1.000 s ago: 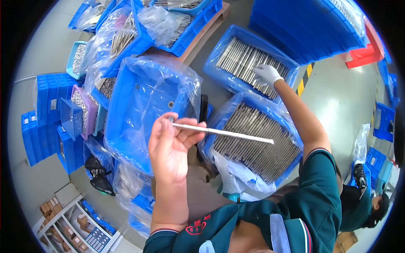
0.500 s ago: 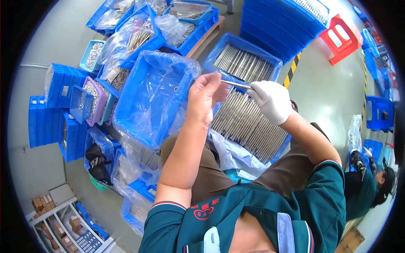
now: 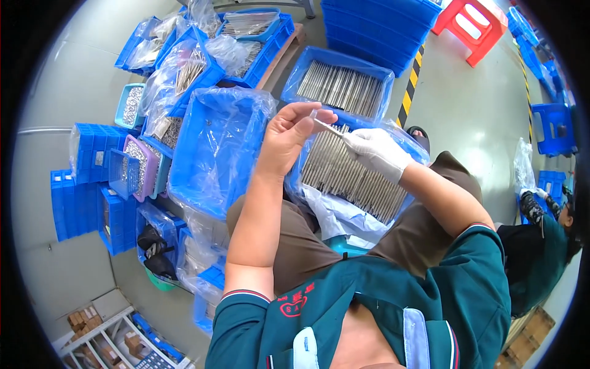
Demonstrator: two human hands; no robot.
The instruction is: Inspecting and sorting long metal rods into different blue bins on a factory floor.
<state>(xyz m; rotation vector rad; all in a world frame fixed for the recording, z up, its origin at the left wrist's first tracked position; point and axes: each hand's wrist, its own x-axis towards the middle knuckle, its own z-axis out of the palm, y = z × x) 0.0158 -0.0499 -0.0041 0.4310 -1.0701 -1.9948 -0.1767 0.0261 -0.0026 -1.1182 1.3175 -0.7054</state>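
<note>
My right hand (image 3: 378, 150), in a white glove, is closed around a thin metal rod (image 3: 330, 127) that points up and left. Bare, my left hand (image 3: 289, 135) is curled at the rod's far end, thumb and fingers pinched about a small pale, translucent piece (image 3: 314, 114) too small to name. Below both hands, a lined blue crate holds rows of similar metal rods (image 3: 350, 175). Just beyond it, a second blue crate (image 3: 387, 86) carries more rods side by side.
To the left stands a blue crate lined with clear plastic (image 3: 212, 154). Beyond are small bins of metal parts (image 3: 132, 104) and bagged rods (image 3: 190, 71). Stacked blue crates (image 3: 369, 37) and a red stool (image 3: 470, 27) stand at the back. Another person (image 3: 541, 246) works at right.
The view has shifted slightly. My right hand has tilted the rod more steeply, and my left fingers have opened out somewhat around its end, where a pale piece now shows.
</note>
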